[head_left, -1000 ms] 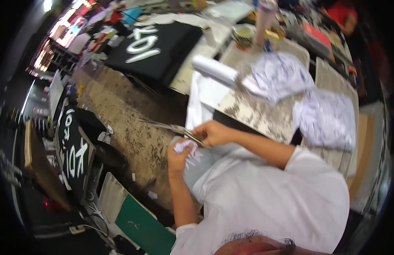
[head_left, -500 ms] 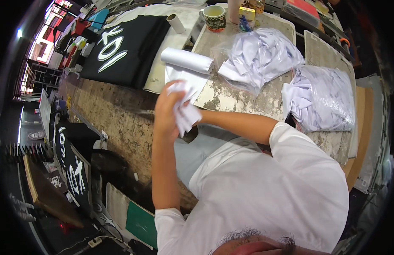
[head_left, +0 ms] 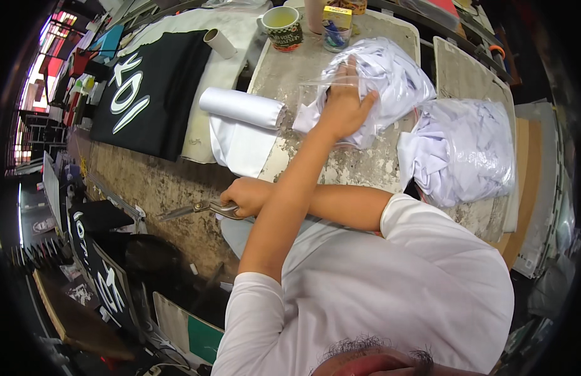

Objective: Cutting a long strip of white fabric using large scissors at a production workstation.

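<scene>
1. Weathered, paint-flaked worktop (head_left: 365, 153) spreads beneath and around the left hand (head_left: 345, 106), cluttered beyond its fingers.
2. That hand reaches into the mouth of a clear plastic bag stuffed with crumpled white fabric (head_left: 397, 69), fingers extended, thumb apart; whether it grips any cloth, I cannot tell.
3. Wrapped around the dark metal handles of long-bladed scissors (head_left: 201, 207), the right hand (head_left: 248, 195) sits below and left of the other, blades pointing left, away from it.
4. Crossed forearms look the likeliest trouble: turning or lifting the right hand while they overlap could swing the blades against the left arm or the light grey trousers (head_left: 235, 237) just below it.
5. Tugging cloth sharply from the bag could spill pieces or split the thin plastic; an overreach might upset the dark-patterned mug with a pale interior (head_left: 284, 31), beyond and left of the left hand, or the clear glass holding small items (head_left: 336, 36) just past its fingertips.
6. Plastic glare and folds obscure the left fingertips; the left forearm covers part of the right; whether the blades are fully together is unclear.
</scene>
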`<act>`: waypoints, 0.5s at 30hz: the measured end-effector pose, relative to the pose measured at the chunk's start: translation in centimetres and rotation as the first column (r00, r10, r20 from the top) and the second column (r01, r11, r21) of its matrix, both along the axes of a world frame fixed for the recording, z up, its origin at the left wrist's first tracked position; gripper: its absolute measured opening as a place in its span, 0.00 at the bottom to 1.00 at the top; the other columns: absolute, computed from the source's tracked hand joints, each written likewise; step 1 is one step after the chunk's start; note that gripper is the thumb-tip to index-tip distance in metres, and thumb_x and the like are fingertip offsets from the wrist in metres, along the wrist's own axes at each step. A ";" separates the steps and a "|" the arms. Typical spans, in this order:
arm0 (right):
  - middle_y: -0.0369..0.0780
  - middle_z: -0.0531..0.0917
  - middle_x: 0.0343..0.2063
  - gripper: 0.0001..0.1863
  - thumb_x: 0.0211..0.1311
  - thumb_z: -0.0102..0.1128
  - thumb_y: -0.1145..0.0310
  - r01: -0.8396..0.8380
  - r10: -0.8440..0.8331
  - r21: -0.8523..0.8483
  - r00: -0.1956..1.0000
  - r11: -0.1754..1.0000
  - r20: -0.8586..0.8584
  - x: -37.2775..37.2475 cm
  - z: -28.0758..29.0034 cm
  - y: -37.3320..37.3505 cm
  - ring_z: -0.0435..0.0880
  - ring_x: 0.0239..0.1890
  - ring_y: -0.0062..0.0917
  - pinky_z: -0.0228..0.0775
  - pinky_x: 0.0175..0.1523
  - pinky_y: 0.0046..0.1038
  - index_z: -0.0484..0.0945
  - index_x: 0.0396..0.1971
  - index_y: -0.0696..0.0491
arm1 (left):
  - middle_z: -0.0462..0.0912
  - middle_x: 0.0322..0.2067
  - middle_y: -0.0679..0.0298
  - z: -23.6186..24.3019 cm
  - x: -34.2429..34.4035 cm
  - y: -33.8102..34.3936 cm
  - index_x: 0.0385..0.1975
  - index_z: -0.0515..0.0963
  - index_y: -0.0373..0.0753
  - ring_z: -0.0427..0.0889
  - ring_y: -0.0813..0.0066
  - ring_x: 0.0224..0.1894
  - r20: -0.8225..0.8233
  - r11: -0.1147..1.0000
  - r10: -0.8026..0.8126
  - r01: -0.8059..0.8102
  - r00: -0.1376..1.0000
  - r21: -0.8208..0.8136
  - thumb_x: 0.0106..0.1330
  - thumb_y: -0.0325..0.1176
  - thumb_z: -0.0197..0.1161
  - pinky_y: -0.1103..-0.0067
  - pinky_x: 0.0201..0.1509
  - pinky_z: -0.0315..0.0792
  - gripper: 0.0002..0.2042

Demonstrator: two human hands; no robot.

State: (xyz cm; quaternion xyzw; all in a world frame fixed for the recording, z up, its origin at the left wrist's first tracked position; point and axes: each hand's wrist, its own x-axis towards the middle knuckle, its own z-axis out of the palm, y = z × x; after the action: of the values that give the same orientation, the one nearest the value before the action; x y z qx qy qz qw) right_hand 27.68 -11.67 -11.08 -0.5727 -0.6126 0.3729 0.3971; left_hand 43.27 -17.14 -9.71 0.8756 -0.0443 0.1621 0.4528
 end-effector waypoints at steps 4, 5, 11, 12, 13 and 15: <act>0.49 0.84 0.30 0.18 0.43 0.66 0.73 -0.021 0.021 -0.006 0.999 1.000 0.048 0.6 0.2 0.5 0.84 0.33 0.43 0.75 0.41 0.39 0.82 0.40 0.56 | 0.49 0.70 0.33 1.6 -2.2 1.2 0.69 0.46 0.21 0.51 0.38 0.72 -0.124 0.980 0.065 -0.040 0.990 0.193 0.68 0.44 0.57 0.65 0.75 0.48 0.41; 0.49 0.84 0.30 0.17 0.43 0.66 0.73 0.000 -0.001 0.028 0.999 1.000 0.045 0.7 -0.1 0.8 0.84 0.33 0.42 0.75 0.40 0.39 0.82 0.38 0.56 | 0.51 0.69 0.33 2.4 -3.5 1.6 0.69 0.47 0.21 0.54 0.39 0.71 -0.082 0.997 0.071 -0.070 0.994 0.019 0.68 0.42 0.58 0.65 0.75 0.50 0.40; 0.46 0.85 0.29 0.17 0.42 0.63 0.71 -0.008 0.009 0.045 1.000 0.999 -0.011 -1.3 -0.5 2.0 0.85 0.31 0.37 0.75 0.38 0.34 0.82 0.38 0.56 | 0.75 0.59 0.50 5.9 -20.4 6.5 0.65 0.67 0.32 0.75 0.63 0.61 -0.230 0.897 0.032 -0.129 0.973 -0.423 0.70 0.38 0.61 0.73 0.60 0.70 0.26; 0.46 0.85 0.28 0.17 0.42 0.64 0.70 0.123 -0.121 0.049 0.991 0.991 -0.049 -1.3 -4.0 2.3 0.85 0.30 0.34 0.74 0.36 0.33 0.82 0.37 0.56 | 0.78 0.56 0.53 6.1 -23.4 7.1 0.62 0.70 0.32 0.77 0.65 0.58 -0.289 0.822 -0.129 -0.061 0.949 -0.567 0.71 0.38 0.60 0.73 0.59 0.71 0.24; 0.47 0.85 0.29 0.18 0.41 0.65 0.70 0.032 -0.030 0.100 0.999 0.994 -0.019 -0.7 -1.5 1.3 0.85 0.29 0.33 0.74 0.35 0.33 0.82 0.37 0.56 | 0.80 0.52 0.55 6.1 -27.5 8.4 0.59 0.73 0.31 0.78 0.68 0.56 -0.327 0.718 -0.254 -0.050 0.910 -0.695 0.72 0.38 0.59 0.74 0.58 0.72 0.21; 0.48 0.84 0.29 0.14 0.46 0.64 0.69 0.063 -0.064 0.018 0.993 0.998 0.095 -1.5 1.1 0.2 0.84 0.33 0.44 0.74 0.38 0.38 0.83 0.36 0.53 | 0.83 0.46 0.55 3.9 -34.7 10.3 0.53 0.77 0.30 0.81 0.68 0.50 -0.413 0.642 -0.291 -0.144 0.863 -0.753 0.74 0.43 0.55 0.73 0.56 0.74 0.20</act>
State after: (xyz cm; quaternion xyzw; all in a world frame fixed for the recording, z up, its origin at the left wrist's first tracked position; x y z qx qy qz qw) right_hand 26.18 -11.46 -9.93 -0.6061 -0.6153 0.3276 0.3831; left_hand 8.62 -6.80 -5.81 0.6097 0.1097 -0.0856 0.7803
